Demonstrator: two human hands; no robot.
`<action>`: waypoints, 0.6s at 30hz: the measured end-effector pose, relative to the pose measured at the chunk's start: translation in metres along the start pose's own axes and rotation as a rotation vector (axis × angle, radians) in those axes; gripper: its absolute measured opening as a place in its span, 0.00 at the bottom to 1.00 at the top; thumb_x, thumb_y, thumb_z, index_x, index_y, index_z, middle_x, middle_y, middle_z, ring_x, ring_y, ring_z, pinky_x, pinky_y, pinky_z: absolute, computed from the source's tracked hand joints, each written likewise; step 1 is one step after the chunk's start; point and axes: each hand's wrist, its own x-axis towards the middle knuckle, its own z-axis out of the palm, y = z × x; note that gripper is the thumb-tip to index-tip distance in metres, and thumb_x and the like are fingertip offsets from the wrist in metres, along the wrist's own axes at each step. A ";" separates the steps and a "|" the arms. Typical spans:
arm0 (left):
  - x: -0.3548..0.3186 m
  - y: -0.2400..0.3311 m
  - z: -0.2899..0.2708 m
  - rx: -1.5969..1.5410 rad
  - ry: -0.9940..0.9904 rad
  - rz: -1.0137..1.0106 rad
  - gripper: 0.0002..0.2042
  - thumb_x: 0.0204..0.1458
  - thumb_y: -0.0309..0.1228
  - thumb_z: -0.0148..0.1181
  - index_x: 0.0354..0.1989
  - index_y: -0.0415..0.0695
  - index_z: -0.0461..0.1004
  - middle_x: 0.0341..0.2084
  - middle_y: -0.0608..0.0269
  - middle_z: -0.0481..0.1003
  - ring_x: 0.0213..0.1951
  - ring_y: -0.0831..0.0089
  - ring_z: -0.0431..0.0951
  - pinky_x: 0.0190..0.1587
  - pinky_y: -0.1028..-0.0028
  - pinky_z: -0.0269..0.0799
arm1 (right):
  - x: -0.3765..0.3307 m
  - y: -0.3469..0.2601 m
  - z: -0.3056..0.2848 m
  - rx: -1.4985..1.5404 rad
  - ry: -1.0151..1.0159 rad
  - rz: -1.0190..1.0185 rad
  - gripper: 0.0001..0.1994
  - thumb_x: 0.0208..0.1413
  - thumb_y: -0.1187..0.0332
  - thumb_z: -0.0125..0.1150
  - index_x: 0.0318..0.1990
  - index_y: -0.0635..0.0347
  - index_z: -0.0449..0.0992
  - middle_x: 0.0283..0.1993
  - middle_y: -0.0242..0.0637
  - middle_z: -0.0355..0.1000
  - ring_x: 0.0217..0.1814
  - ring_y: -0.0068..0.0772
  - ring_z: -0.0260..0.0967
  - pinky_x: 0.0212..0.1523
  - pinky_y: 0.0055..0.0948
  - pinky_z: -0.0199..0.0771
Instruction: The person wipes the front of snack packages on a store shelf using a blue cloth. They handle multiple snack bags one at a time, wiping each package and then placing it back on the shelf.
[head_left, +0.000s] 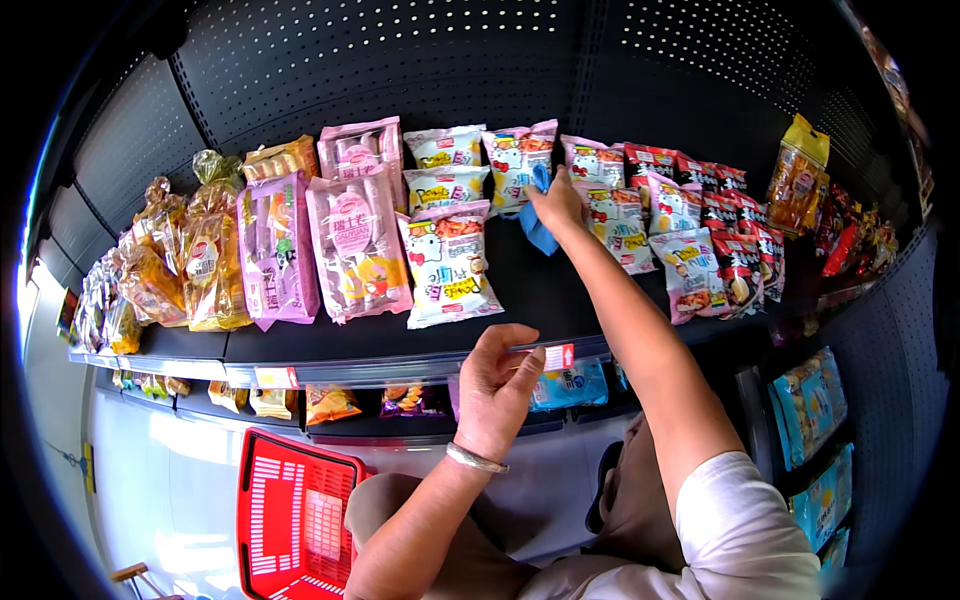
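Observation:
My right hand reaches over the shelf, closed on a blue cloth. The cloth hangs down toward the dark shelf board, right beside a pink-and-white snack bag at the back. Down at the shelf's front edge is my left hand, fingers loosely curled, thumb and forefinger apart, nothing visible between them. A red-and-white price tag sits in the edge strip by its thumb. Left of the cloth stands a larger white-and-pink snack bag; to its right is a similar bag.
Pink packs of rolls, a purple pack and bagged bread fill the shelf's left. Red-and-black snack bags stand at right. A red basket is on the floor. Below, a lower shelf holds blue packs.

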 end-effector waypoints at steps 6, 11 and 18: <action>-0.001 0.009 0.004 0.021 -0.024 -0.030 0.10 0.58 0.23 0.60 0.47 0.36 0.72 0.42 0.61 0.76 0.42 0.79 0.78 0.45 0.80 0.72 | 0.010 0.009 0.019 0.047 0.056 -0.037 0.28 0.43 0.59 0.74 0.49 0.66 0.71 0.44 0.54 0.77 0.48 0.57 0.75 0.50 0.45 0.74; -0.002 0.008 -0.003 0.026 0.017 -0.026 0.10 0.58 0.23 0.59 0.47 0.36 0.71 0.43 0.59 0.76 0.42 0.77 0.78 0.47 0.77 0.73 | -0.009 -0.009 0.018 -0.141 0.066 -0.184 0.16 0.44 0.67 0.71 0.41 0.62 0.75 0.39 0.49 0.77 0.43 0.55 0.75 0.45 0.46 0.75; 0.005 0.001 0.000 0.081 0.028 0.043 0.09 0.58 0.22 0.58 0.45 0.36 0.72 0.42 0.58 0.76 0.42 0.74 0.79 0.48 0.75 0.74 | -0.015 -0.017 -0.021 -0.202 0.101 -0.351 0.19 0.41 0.74 0.67 0.45 0.60 0.76 0.43 0.45 0.76 0.44 0.51 0.75 0.43 0.44 0.76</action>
